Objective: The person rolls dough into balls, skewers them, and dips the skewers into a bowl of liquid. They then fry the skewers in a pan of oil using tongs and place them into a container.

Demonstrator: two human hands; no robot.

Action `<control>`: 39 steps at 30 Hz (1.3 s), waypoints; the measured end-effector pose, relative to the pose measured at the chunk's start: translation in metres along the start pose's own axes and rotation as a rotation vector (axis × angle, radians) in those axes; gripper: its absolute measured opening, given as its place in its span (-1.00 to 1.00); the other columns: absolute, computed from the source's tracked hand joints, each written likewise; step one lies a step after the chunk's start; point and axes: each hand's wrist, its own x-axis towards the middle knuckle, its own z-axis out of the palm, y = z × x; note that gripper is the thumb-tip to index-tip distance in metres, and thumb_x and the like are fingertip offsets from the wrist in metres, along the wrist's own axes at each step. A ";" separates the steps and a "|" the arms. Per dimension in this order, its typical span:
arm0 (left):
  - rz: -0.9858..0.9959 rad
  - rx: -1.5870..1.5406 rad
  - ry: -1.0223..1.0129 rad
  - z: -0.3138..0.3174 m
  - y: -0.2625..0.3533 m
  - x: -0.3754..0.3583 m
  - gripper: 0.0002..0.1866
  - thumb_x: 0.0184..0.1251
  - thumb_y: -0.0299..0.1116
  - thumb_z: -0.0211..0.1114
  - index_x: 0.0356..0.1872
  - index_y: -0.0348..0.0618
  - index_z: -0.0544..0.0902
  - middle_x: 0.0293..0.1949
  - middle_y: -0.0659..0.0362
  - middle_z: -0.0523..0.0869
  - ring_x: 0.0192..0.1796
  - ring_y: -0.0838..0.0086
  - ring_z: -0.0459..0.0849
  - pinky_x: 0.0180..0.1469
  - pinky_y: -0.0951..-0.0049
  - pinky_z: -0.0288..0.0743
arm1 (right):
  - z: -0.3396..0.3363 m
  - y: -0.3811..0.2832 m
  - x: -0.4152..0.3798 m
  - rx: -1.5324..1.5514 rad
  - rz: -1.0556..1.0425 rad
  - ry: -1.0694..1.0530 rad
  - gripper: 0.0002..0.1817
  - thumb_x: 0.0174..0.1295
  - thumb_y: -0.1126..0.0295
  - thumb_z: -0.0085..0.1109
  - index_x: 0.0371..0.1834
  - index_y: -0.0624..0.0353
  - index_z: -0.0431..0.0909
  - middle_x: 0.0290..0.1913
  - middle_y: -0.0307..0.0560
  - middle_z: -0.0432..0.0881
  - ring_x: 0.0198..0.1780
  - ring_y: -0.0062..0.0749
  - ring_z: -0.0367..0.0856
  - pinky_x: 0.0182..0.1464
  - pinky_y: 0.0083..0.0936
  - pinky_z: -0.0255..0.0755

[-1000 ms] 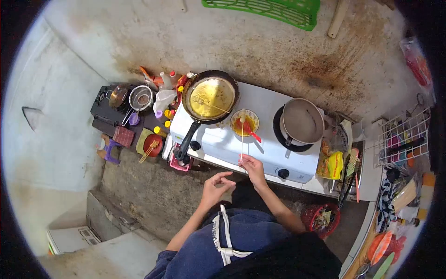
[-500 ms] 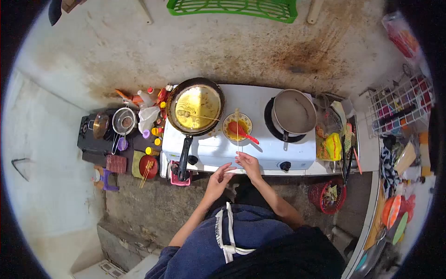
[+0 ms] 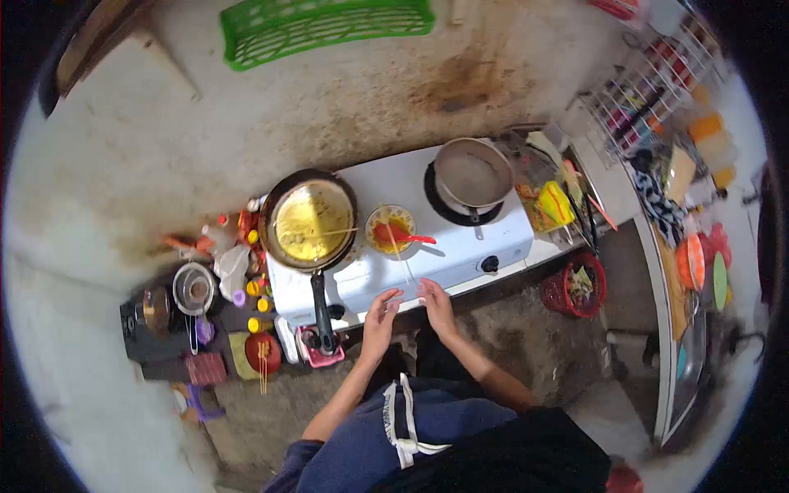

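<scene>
A patterned bowl (image 3: 372,241) with yellow-orange liquid sits mid-stove, a red spoon (image 3: 417,239) leaning in it. Across the bowl lies a thin skewer (image 3: 403,261), its near end pointing toward my hands. My right hand (image 3: 438,311) is just right of that end, fingers slightly curled and apart, apparently not touching it. At the stove's front edge, my left hand (image 3: 380,322) is loosely curled with nothing visible in it. Left of the bowl, a black frying pan (image 3: 265,220) holds yellow oil and another skewer (image 3: 337,232), whose stick overhangs the rim.
A grey pot (image 3: 474,174) stands on the right burner. The pan handle (image 3: 322,308) juts past the stove front. On the left, a red plate (image 3: 272,352) holds several skewers, near yellow-capped bottles (image 3: 257,325). A red bin (image 3: 592,307) stands on the floor at right.
The view has turned and shifted. My right hand, which pinched the skewer's near end, has come away from it. The skewer stays resting across the bowl.
</scene>
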 end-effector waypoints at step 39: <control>-0.409 -0.254 -1.112 0.581 -0.068 -0.129 -0.35 0.39 0.06 -0.34 0.33 -0.22 0.07 0.32 0.18 0.17 0.36 0.37 0.07 0.35 0.36 -0.09 | -0.457 -0.095 -0.247 -0.295 -0.183 1.172 -0.38 0.36 0.03 -0.58 0.41 0.07 -0.27 0.44 0.05 -0.36 0.44 -0.05 -0.43 0.38 -0.16 -0.48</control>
